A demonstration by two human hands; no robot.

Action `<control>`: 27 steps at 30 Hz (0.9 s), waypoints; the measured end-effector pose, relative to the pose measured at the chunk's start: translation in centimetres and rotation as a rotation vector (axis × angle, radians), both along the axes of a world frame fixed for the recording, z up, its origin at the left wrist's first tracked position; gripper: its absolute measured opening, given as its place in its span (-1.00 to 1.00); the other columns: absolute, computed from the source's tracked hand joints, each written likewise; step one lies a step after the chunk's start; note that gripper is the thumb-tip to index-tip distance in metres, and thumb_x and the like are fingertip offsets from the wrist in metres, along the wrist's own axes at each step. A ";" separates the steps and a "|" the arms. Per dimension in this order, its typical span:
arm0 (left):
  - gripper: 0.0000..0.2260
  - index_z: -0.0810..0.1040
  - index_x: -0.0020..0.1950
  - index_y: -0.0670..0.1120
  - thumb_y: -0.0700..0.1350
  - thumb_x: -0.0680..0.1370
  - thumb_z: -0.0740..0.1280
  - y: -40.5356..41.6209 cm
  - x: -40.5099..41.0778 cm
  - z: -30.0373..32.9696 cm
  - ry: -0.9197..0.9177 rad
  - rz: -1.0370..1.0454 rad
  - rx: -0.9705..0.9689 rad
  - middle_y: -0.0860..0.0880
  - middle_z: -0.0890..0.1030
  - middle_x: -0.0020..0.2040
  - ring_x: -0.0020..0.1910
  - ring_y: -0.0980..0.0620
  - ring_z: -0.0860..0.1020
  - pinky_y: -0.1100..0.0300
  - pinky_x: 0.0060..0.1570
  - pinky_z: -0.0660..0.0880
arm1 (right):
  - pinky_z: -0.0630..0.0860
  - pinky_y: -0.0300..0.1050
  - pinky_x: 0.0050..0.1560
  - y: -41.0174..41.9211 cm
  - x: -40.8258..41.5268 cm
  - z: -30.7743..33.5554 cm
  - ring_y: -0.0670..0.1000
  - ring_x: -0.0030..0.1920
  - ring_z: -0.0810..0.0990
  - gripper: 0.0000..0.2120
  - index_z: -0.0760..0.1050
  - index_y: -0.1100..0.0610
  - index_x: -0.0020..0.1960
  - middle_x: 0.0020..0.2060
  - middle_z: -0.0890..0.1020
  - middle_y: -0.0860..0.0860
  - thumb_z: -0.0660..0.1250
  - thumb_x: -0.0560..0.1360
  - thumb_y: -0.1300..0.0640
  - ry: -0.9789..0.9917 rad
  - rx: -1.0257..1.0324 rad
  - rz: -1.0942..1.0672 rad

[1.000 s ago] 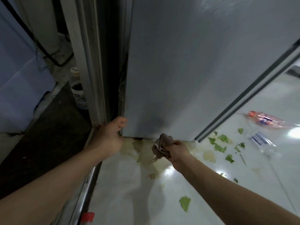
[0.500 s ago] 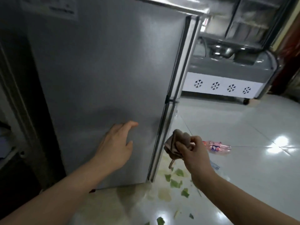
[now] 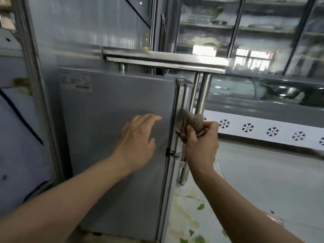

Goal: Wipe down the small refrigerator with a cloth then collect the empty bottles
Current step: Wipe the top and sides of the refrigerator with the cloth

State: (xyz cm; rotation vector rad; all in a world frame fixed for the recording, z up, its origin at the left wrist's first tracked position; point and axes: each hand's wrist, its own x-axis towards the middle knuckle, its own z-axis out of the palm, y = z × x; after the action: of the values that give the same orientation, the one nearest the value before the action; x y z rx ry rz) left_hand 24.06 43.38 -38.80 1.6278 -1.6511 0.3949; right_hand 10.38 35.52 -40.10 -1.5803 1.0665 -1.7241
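refrigerator (image 3: 108, 137) sticker (image 3: 75, 81), print too blurred

I see two bare forearms in my head view, both uncovered up to the frame edge. My left hand (image 3: 138, 139) and right hand (image 3: 201, 146) carry no gloves, rings, watch or wristband. Fingernails are short and unpainted.

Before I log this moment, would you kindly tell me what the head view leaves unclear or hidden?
- Refrigerator door front: only its edge shows, turned away from the camera.
- Pink bottle on the floor: mostly hidden behind the right forearm and blurred; empty or not, cannot tell.
- Sticker text: too small and blurred.
- Whether the cloth in the right hand touches the door edge: unclear.
- Whether the left hand touches the side panel: unclear.
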 end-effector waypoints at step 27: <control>-0.42 0.32 0.38 -0.08 -0.11 0.36 0.30 -8.8 1.7 4.5 -0.310 0.149 -0.338 -0.07 0.38 0.34 0.36 -0.11 0.28 -0.19 0.33 0.15 | 0.40 0.02 -0.26 -5.7 5.8 4.3 0.19 -0.06 0.45 -0.67 0.27 0.17 0.07 -0.06 0.33 0.05 0.27 0.38 0.07 0.175 -0.380 -0.412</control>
State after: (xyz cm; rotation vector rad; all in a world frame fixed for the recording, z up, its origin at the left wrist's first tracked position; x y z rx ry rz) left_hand 25.79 34.57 -34.35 1.4882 -1.5791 0.9890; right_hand 16.18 29.81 -35.81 -1.8667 1.2761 -2.1976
